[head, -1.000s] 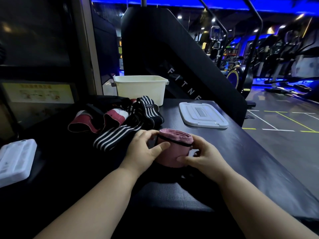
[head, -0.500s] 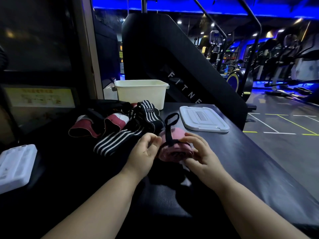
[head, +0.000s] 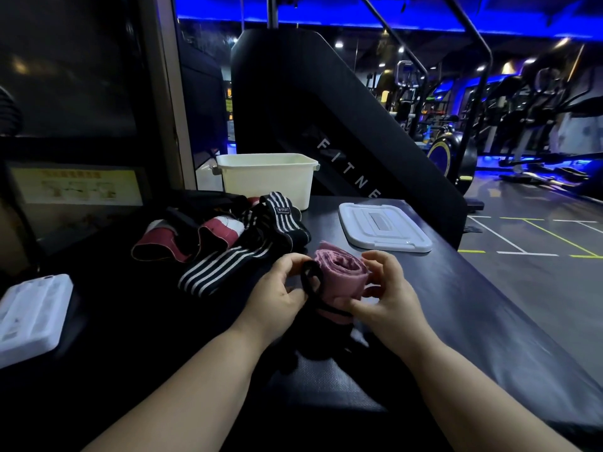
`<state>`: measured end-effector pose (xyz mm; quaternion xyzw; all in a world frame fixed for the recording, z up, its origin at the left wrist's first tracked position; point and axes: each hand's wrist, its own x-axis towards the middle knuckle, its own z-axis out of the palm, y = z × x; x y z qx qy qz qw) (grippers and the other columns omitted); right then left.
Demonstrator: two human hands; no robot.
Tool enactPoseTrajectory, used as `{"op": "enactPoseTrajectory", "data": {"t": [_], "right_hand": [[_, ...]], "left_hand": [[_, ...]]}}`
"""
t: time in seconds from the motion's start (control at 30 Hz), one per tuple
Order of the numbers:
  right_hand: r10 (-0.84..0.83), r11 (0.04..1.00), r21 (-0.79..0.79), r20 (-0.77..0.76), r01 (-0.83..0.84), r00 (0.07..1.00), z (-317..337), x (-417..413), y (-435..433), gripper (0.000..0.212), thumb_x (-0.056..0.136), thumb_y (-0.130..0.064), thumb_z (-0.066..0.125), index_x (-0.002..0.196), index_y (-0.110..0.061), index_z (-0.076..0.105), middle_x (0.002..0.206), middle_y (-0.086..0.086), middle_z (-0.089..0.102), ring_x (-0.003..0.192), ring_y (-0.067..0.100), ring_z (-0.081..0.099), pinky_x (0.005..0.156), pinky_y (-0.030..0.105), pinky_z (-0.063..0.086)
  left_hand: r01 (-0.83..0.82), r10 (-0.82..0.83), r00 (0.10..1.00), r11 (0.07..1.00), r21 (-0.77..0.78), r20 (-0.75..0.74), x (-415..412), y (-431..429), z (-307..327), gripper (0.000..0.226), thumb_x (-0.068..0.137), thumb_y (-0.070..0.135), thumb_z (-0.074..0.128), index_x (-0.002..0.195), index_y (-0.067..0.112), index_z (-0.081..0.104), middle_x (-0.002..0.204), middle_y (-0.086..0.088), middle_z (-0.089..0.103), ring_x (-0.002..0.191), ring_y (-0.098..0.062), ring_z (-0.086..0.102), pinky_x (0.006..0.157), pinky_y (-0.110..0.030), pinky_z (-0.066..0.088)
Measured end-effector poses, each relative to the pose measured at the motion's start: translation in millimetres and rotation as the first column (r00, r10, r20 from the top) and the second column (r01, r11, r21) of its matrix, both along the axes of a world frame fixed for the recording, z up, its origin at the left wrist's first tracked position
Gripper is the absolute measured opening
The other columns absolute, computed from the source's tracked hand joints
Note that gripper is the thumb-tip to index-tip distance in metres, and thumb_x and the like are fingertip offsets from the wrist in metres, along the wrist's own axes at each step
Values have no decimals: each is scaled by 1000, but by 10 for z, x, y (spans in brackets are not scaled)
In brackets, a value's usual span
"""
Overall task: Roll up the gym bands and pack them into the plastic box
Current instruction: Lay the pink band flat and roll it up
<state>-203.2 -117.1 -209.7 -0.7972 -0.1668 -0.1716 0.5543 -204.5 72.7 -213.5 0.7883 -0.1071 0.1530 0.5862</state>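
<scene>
Centre of frame: a pink rolled band (head: 339, 272) is held just above the dark counter (head: 489, 321), between both hands, with its coiled end facing up. A black loop (head: 309, 279) attached to it hangs at the roll's left side and trails across its lower end.

Left hand (head: 277, 288): fingers (head: 288, 262) curled, pinching the black loop against the left side of the roll.

Right hand (head: 388, 298): fingers (head: 381, 261) curled round the right side of the roll, thumb pressed on its lower end. Grasp is firm on the band.

Left of centre: a loose pile of bands (head: 208, 233), maroon and black, lies unrolled on the counter. A black-and-white striped band (head: 225, 265) runs out of it toward the left hand.

Upper centre: the plastic box (head: 266, 179), cream-coloured and open-topped, stands at the counter's far edge, just behind the pile. Its contents cannot be seen.

Right of centre: a white lid (head: 381, 228) lies flat on the counter, apart from the box.

Lower left edge: a white ribbed tray (head: 29, 316) rests on the counter.
</scene>
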Motion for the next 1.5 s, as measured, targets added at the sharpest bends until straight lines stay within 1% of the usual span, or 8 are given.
{"op": "enactPoseTrajectory", "data": {"t": [0.23,0.3,0.43,0.6,0.77,0.97,1.07,1.5], "right_hand": [[-51,997,-57,93,56,994,-7,10,-12,74,50,-23,95,103,-45,48,111,-15,57,98,-3,57,79,9,43],[-27,998,-49,66,30,997,-2,-3,-16,74,53,-23,95,105,-45,47,115,-17,52,101,-8,55,80,6,44],[116,993,18,-36,-115,993,-17,1,-48,74,56,-37,90,115,-45,45,126,-6,51,110,9,60,90,25,52],[309,939,192,-116,-284,944,1,34,-77,67,70,-18,61,131,-31,38,129,-10,55,114,7,58,93,21,46],[315,944,166,-183,-287,931,-21,52,-97,90,61,-19,65,142,-36,31,124,-12,60,109,5,61,89,20,46],[274,961,86,-189,-262,943,-17,71,-126,89,46,-39,84,128,-34,48,135,-3,54,122,6,54,103,28,43],[290,955,116,-188,-272,938,8,49,-125,81,43,-38,84,117,-26,53,120,0,63,110,6,61,92,24,48],[359,927,194,-200,-322,912,42,15,-103,89,39,-30,82,120,-27,45,114,-6,59,99,0,62,87,17,48]], "left_hand": [[132,-130,991,988,80,-34,-62,-14,21,49,81,12,76,116,42,57,105,15,71,102,6,62,96,-17,44],[152,-147,988,985,86,-55,-74,-8,21,49,72,33,81,113,45,57,106,17,71,105,6,62,98,-19,44],[227,-222,969,973,38,-108,-100,-2,58,66,67,59,71,125,30,60,117,12,69,115,-4,60,106,-36,44],[195,-198,973,980,-41,-118,-125,-37,110,13,100,28,50,101,38,57,94,25,64,88,25,57,81,0,40],[122,-125,990,991,-49,-69,-26,-20,24,20,98,14,56,108,26,68,100,5,74,93,-7,66,91,-23,50],[59,-69,996,986,-158,-59,11,-52,33,10,94,5,59,97,10,68,75,-3,68,63,-3,62,65,-15,51],[21,-29,999,978,-209,-37,-5,-39,57,7,90,4,65,89,10,67,69,1,64,59,-1,59,60,-13,48],[113,-172,980,891,-440,-99,-80,34,132,22,91,-3,56,82,17,61,75,6,64,74,-6,59,71,-22,47]]}}
